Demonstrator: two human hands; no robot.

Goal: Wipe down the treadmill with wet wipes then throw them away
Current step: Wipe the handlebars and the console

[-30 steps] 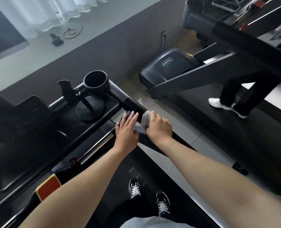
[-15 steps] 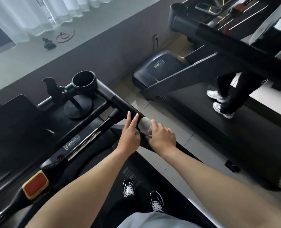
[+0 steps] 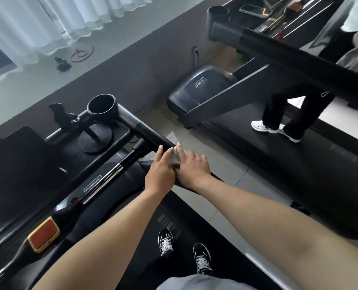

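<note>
The wet wipe [image 3: 175, 158] is a pale, crumpled wad on the black treadmill handrail [image 3: 147, 133], just above centre. The right hand [image 3: 192, 169] holds it there, fingers curled over wipe and rail, while the left hand [image 3: 160, 174] lies alongside with fingers straight, touching the wipe's edge. The round, matte rail runs from the cup holder [image 3: 101, 106] at 10 o'clock down toward 4 o'clock — both bare forearms reach in from 6 o'clock.

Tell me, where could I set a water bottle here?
The cup holder beyond the handrail looks empty. A round stand fills most of the tray beside it. Left hand, right hand and wipe crowd the handrail.
</note>
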